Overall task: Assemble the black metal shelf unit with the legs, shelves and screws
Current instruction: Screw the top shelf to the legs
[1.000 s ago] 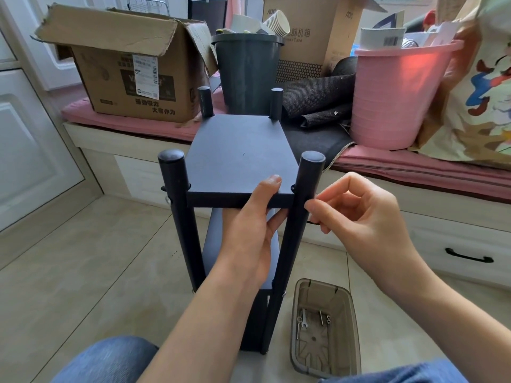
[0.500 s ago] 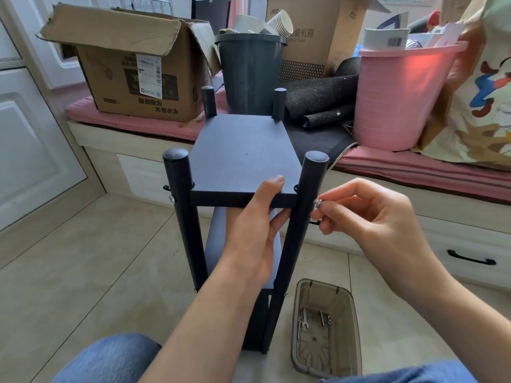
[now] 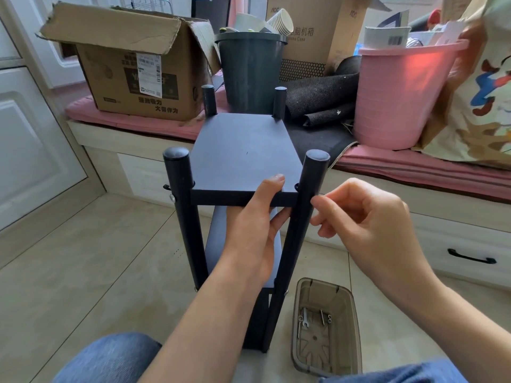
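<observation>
Matte flat shelf point(image 3: 243, 150), round tubular legs point(image 3: 300, 217)

Soft, even daylight from the back, faint shadows, sharp focus, and wide-angle bending at the edges.

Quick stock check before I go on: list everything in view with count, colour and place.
shelf unit: one, black, on the floor, centre
parts tray: one, translucent brown, floor right of the unit, holding screws and a small wrench
cardboard boxes: two, brown, on the bench
bin: one, dark grey, on the bench
bucket: one, pink, on the bench
left hand: holds the top shelf's front edge
right hand: fingertips pinched at the front right leg
</observation>
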Motion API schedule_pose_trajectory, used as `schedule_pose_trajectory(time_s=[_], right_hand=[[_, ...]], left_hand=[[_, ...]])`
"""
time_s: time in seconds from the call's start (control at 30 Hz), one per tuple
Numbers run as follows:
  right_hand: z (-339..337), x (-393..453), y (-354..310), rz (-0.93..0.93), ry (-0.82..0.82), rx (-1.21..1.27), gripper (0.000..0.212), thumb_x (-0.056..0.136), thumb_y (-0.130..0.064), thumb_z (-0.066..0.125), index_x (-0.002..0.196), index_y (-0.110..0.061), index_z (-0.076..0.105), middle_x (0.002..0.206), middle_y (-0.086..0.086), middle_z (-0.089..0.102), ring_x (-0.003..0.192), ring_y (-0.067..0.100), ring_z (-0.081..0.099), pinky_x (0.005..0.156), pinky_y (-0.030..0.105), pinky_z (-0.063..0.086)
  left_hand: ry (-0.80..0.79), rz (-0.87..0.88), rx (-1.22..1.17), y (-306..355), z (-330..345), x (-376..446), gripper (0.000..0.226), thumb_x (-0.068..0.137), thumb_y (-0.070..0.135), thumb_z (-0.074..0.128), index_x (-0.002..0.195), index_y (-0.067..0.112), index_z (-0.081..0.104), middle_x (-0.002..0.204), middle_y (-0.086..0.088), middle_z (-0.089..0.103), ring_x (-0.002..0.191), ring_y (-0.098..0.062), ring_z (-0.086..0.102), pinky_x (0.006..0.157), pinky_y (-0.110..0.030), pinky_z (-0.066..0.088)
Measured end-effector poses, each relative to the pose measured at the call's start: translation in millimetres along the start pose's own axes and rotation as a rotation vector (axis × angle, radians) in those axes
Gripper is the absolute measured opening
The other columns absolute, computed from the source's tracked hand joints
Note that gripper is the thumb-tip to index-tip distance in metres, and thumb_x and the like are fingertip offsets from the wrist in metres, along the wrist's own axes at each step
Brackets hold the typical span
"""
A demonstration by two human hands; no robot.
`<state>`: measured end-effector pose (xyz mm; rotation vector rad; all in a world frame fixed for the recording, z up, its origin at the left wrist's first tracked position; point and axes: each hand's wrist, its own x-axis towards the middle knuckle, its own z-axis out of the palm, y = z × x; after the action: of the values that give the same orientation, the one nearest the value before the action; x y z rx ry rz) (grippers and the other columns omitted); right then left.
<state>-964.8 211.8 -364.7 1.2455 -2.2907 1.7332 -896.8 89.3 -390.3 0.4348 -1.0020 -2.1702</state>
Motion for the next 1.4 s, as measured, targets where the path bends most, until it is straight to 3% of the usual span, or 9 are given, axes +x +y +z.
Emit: schedule_pose_trajectory(time_s=[0.23,0.37,0.5,0.7,0.93,1.07,1.23,1.33,1.4], right_hand=[[-0.8,-1.4,4.1,-0.072,-0.005,-0.200,0.023,0.090,-0.036,0.064,0.073,-0.021,0.062,0.060,-0.008,0.066,0.058,0.009,0.064,0.058,0.021,0.049],[-4.5,-3.8,5.9,-0.143,-0.023,-0.273,0.012,0.087,-0.031,0.069,0.079,-0.022,0.068,0.064,-0.014,0.066,0.063,0.008,0.065,0.061,0.016,0.048],[-4.9,-4.3,9.4,-0.192,-0.045,-0.329,0.013,0.092,-0.028,0.061,0.083,-0.019,0.066,0.063,-0.010,0.065,0.061,0.012,0.061,0.061,0.025,0.046],[-2.2,-4.5,10.6,-0.180,-0.088,-0.385,0.025,0.097,-0.034,0.047,0.081,-0.017,0.058,0.060,-0.007,0.058,0.055,0.019,0.052,0.056,0.041,0.046],[2.4,-2.5,6.3,0.011,-0.155,-0.167,0.030,0.101,-0.025,0.048,0.071,-0.019,0.052,0.052,-0.008,0.048,0.048,0.011,0.036,0.048,0.026,0.032],[2.1,-4.5,8.9,-0.156,-0.108,-0.447,0.027,0.102,-0.030,0.045,0.080,-0.016,0.052,0.062,-0.004,0.056,0.052,0.022,0.047,0.052,0.038,0.041],[-0.9,-5.1,3.2,-0.357,0.030,-0.736,0.016,0.093,-0.020,0.054,0.079,-0.014,0.059,0.063,-0.011,0.041,0.054,0.021,0.044,0.055,0.026,0.030],[-2.4,-5.7,3.2,-0.320,0.014,-0.706,0.020,0.099,-0.020,0.054,0.080,-0.014,0.059,0.063,-0.011,0.044,0.056,0.021,0.043,0.055,0.028,0.031],[-0.2,-5.0,4.1,-0.204,-0.065,-0.591,0.031,0.099,-0.034,0.044,0.080,-0.014,0.058,0.064,-0.006,0.054,0.059,0.025,0.049,0.055,0.035,0.040]], left_hand=[[-0.001,0.003,-0.011,-0.2,-1.9,0.5,0.049,0.090,0.016,0.069,0.135,0.001,0.057,0.090,0.004,0.067,0.098,-0.015,0.070,0.086,-0.032,0.060],[-0.011,-0.003,-0.027,-0.7,-2.3,3.3,0.029,0.091,0.012,0.068,0.119,0.012,0.060,0.087,0.006,0.065,0.093,-0.013,0.069,0.082,-0.030,0.059],[-0.019,-0.004,-0.019,-1.5,-2.1,2.2,0.020,0.092,0.014,0.067,0.109,0.013,0.059,0.079,0.010,0.066,0.094,-0.013,0.068,0.088,-0.032,0.058],[-0.002,0.020,-0.002,-0.7,-1.3,0.0,0.021,0.091,0.015,0.068,0.112,0.015,0.064,0.094,0.001,0.067,0.101,-0.019,0.070,0.087,-0.033,0.060],[-0.008,0.032,-0.002,0.3,-0.3,-1.6,0.030,0.092,0.014,0.067,0.122,0.012,0.063,0.100,-0.002,0.069,0.104,-0.021,0.071,0.082,-0.030,0.060],[-0.018,0.042,0.005,0.5,-0.3,-2.5,0.025,0.093,0.013,0.065,0.118,0.014,0.064,0.099,-0.002,0.069,0.098,-0.018,0.071,0.083,-0.031,0.060],[-0.019,0.030,0.009,-0.2,0.0,-1.7,0.019,0.092,0.013,0.066,0.111,0.012,0.061,0.089,0.001,0.067,0.095,-0.018,0.070,0.085,-0.031,0.061],[-0.017,0.028,0.011,0.1,0.2,-1.4,0.020,0.092,0.014,0.066,0.111,0.011,0.060,0.088,0.002,0.066,0.094,-0.016,0.071,0.084,-0.031,0.060],[-0.023,0.034,0.019,1.1,0.3,-2.3,0.019,0.092,0.013,0.066,0.111,0.013,0.061,0.087,0.004,0.067,0.091,-0.014,0.071,0.083,-0.030,0.060]])
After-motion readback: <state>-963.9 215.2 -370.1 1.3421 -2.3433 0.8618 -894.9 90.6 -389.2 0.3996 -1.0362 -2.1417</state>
